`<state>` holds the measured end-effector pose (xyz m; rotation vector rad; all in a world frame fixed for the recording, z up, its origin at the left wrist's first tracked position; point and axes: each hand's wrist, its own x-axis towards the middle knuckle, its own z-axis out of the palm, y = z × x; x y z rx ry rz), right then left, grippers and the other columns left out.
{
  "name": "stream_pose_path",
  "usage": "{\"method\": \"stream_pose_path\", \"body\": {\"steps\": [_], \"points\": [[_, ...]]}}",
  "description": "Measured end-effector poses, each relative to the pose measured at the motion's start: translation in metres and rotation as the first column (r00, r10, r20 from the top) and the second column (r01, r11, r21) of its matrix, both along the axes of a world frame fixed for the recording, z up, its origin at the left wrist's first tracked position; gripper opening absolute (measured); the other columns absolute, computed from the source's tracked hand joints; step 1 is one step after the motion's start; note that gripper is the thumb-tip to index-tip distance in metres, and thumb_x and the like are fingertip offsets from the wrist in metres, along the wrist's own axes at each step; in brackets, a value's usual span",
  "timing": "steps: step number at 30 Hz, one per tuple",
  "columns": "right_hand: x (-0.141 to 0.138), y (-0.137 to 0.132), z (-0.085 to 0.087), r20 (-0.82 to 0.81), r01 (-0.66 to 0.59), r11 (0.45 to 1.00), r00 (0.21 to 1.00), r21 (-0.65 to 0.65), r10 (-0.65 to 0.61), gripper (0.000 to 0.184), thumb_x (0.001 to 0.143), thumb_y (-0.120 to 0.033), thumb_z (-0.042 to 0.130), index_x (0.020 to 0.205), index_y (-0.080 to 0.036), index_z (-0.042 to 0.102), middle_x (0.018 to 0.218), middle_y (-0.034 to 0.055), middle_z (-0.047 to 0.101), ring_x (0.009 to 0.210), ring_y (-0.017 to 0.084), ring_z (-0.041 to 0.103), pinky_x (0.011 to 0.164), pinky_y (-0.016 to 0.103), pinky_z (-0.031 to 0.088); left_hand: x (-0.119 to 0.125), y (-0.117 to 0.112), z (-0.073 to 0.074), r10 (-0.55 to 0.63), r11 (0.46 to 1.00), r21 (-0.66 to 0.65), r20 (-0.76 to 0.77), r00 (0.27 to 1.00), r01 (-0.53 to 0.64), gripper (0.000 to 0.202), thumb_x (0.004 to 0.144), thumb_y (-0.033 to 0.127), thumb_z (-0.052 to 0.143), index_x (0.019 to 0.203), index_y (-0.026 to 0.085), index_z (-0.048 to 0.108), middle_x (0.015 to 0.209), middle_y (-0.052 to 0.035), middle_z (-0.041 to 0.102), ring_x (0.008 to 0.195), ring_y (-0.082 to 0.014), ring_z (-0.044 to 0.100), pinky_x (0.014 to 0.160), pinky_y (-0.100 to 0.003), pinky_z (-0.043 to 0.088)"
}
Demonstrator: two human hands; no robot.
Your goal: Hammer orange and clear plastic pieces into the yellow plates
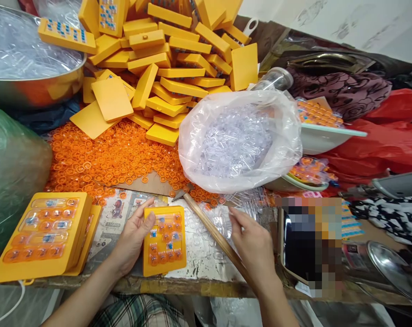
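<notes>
- One left hand (135, 237) grips one yellow tray (165, 240) by its left edge. The thumb is pressed on the top face near the upper corner, and the other fingers are curled at the side.
- The tray lies flat on the table (199, 254) near the front edge, between the two hands. Its pockets hold orange rings with blue bits in about four rows; the single pieces are too small to count.
- One right hand (255, 247) is well clear of the tray, its fingers drawn together and pointing at the loose clear plastic pieces (222, 218) scattered on the table. I cannot tell whether it pinches one.
- One hammer (212, 231) with a wooden handle lies slantwise between tray and right hand, the handle running under the right wrist.
- One stack of filled trays (45, 238) sits at the left; at least two layers show.
- One heap of orange rings (113, 159) lies behind the hands, far too many to count.
- One pile of empty yellow trays (171, 59) rises at the back, dozens of them.
- One clear bag (240, 141) of clear pieces stands open to the right of the rings.
- One metal bowl (38, 86) sits at the upper left.
- Two pale bowls (325, 138) at the right hold small orange pieces.
</notes>
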<state>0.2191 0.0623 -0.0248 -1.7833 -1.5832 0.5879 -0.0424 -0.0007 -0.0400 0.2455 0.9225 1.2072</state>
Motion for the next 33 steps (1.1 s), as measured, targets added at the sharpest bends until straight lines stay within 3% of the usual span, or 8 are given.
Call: {"method": "stream_pose_path", "body": {"steps": [3,7,13,17,23,26,30,33], "points": [[-0.011,-0.011,0.008,-0.112,0.046,0.999,0.993,0.024,-0.043,0.033,0.084,-0.038,0.056,0.112,-0.022,0.064,0.112,0.0100,0.069,0.102,0.027,0.064,0.098,0.052,0.043,-0.005,-0.005,-0.003,-0.081,0.997,0.022,0.081,0.993,0.079,0.090,0.080,0.021,0.070,0.149,0.026,0.012,0.122,-0.0106,0.064,0.105,-0.0225,0.064,0.093,-0.035,0.049],[-0.056,-0.034,0.017,-0.318,-0.233,0.970,0.927,-0.070,0.199,0.026,0.083,-0.040,0.061,0.103,-0.025,0.069,0.082,0.0038,0.074,0.072,0.020,0.070,0.068,0.036,0.058,-0.007,-0.006,-0.004,-0.084,0.996,0.012,0.107,0.991,0.083,0.088,0.082,0.021,0.067,0.149,0.027,0.010,0.123,-0.0111,0.064,0.108,-0.0224,0.063,0.095,-0.035,0.047],[-0.099,-0.050,0.005,-0.389,-0.481,0.875,0.817,-0.052,0.426,0.012,0.080,-0.028,0.067,0.089,-0.029,0.075,0.083,0.0015,0.073,0.082,0.019,0.066,0.076,0.033,0.052,-0.005,-0.004,-0.005,-0.064,0.997,0.043,0.113,0.992,0.059,0.085,0.079,0.023,0.070,0.147,0.025,0.019,0.122,-0.0107,0.064,0.108,-0.0223,0.063,0.095,-0.034,0.046],[-0.088,-0.054,-0.004,-0.388,-0.471,0.880,0.823,-0.060,0.414,0.011,0.081,-0.026,0.067,0.089,-0.028,0.074,0.081,0.0017,0.070,0.081,0.019,0.063,0.074,0.033,0.050,-0.006,-0.005,-0.006,-0.056,0.998,0.034,0.096,0.994,0.053,0.082,0.078,0.026,0.071,0.145,0.024,0.023,0.122,-0.0110,0.064,0.108,-0.0229,0.062,0.093,-0.034,0.048],[-0.085,-0.062,-0.018,-0.405,-0.443,0.893,0.834,-0.084,0.375,0.013,0.081,-0.025,0.065,0.089,-0.029,0.075,0.082,0.0036,0.066,0.082,0.020,0.061,0.074,0.034,0.049,-0.003,-0.008,-0.006,-0.107,0.994,0.019,-0.027,0.994,0.108,0.118,0.051,0.006,0.085,0.144,0.028,0.017,0.120,-0.0108,0.064,0.099,-0.0251,0.065,0.087,-0.038,0.051],[-0.088,-0.062,-0.019,-0.430,-0.388,0.917,0.847,-0.095,0.314,0.007,0.078,-0.027,0.069,0.082,-0.026,0.073,0.090,0.0052,0.061,0.088,0.020,0.059,0.078,0.034,0.049,0.002,-0.009,-0.003,-0.076,0.997,0.024,-0.117,0.990,0.079,0.113,0.052,0.008,0.083,0.144,0.027,0.019,0.119,-0.0099,0.063,0.097,-0.0235,0.065,0.083,-0.034,0.052],[-0.091,-0.060,-0.015,-0.520,-0.332,0.933,0.827,-0.143,0.215,0.019,0.072,-0.031,0.073,0.076,-0.022,0.057,0.109,0.0074,0.058,0.095,0.021,0.059,0.081,0.034,0.050,0.007,-0.012,0.003,-0.051,0.998,0.029,-0.233,0.971,0.059,0.109,0.054,0.012,0.083,0.143,0.027,0.023,0.119,-0.0088,0.063,0.096,-0.0236,0.065,0.080,-0.031,0.053],[-0.091,-0.060,-0.013,-0.596,-0.357,0.918,0.780,-0.172,0.191,0.031,0.070,-0.032,0.074,0.068,-0.023,0.045,0.092,0.0047,0.063,0.080,0.018,0.061,0.071,0.031,0.052,0.011,-0.016,0.006,-0.019,0.997,0.067,-0.345,0.939,0.044,0.104,0.054,0.015,0.083,0.142,0.024,0.028,0.114,-0.0081,0.064,0.098,-0.0244,0.064,0.082,-0.030,0.052]]}}
